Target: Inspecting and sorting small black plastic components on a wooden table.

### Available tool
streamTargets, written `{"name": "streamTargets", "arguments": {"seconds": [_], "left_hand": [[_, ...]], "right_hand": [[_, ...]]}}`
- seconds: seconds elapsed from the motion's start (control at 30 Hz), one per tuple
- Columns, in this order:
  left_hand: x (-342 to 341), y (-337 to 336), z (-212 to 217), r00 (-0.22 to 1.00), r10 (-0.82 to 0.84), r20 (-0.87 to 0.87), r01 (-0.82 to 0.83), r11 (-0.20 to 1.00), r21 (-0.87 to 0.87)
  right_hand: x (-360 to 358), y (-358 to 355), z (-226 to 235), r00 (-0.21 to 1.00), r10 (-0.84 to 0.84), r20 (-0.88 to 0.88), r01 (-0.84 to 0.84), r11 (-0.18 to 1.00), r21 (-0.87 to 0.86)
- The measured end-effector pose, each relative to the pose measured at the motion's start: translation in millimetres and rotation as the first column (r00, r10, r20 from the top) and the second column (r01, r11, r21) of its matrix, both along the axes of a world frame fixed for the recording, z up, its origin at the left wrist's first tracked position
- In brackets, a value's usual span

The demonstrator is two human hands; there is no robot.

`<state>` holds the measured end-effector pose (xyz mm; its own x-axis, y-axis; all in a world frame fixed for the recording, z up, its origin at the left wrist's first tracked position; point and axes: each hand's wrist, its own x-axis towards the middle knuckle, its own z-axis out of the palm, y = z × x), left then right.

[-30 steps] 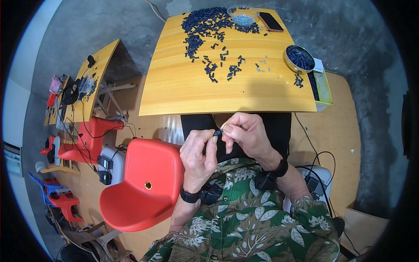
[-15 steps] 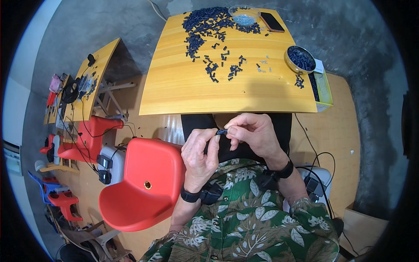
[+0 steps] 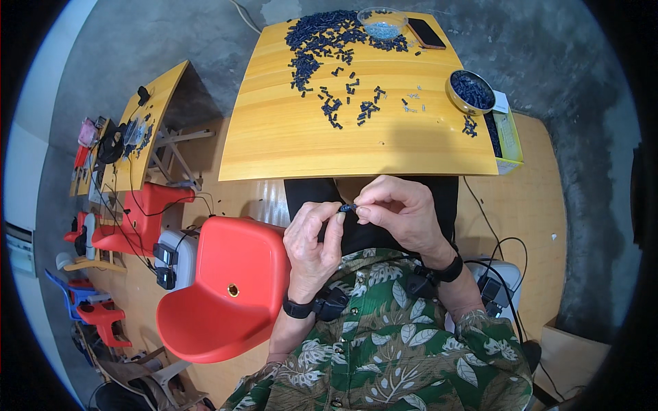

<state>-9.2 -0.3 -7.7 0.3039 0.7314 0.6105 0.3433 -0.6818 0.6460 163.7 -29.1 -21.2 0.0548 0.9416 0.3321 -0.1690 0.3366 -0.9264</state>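
Between my two hands, just off the table's near edge, is a small dark blue plastic piece (image 3: 347,207). My left hand (image 3: 314,236) pinches it between thumb and fingers. From the other side, the thumb and fingertips of my right hand (image 3: 399,211) are pinched at its right end; whether they grip the piece itself or a tiny part on it is too small to tell. Similar dark pieces lie loose on the wooden table (image 3: 295,137), with a large heap (image 3: 322,31) at the far left. A few tiny clear bits (image 3: 411,106) lie right of the middle.
A clear bowl of light blue bits (image 3: 384,29) and a phone (image 3: 426,33) are at the table's far side. A round bowl of dark pieces (image 3: 471,92) stands near the right edge, beside a yellow box (image 3: 508,140). A red chair (image 3: 240,260) is at my left; cables (image 3: 490,236) hang at right.
My right hand has shifted very slightly at the piece's right end. My left hand stays almost still, holding the piece.
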Motion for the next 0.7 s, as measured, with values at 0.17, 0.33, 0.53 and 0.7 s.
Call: {"name": "streamTargets", "arguments": {"seconds": [0.17, 0.33, 0.53, 0.7], "left_hand": [[1, -1, 3, 1.0, -0.013, 0.011, 0.013, 1.0, -0.014], [0, -1, 2, 0.999, -0.03, 0.018, 0.031, 0.999, -0.017], [-1, -2, 0, 0.999, -0.023, 0.035, 0.025, 0.997, -0.066], [1, 0, -1, 0.999, -0.029, 0.032, 0.028, 1.0, 0.009]], "right_hand": [[0, -1, 3, 0.998, -0.036, 0.043, 0.033, 0.998, 0.057], [1, 0, 0, 0.999, -0.016, 0.042, 0.011, 0.995, 0.098], [-9, 2, -7, 0.988, 0.022, -0.15, -0.009, 0.997, 0.083], [-12, 3, -9, 0.998, -0.002, -0.071, 0.012, 0.991, 0.131]]}}
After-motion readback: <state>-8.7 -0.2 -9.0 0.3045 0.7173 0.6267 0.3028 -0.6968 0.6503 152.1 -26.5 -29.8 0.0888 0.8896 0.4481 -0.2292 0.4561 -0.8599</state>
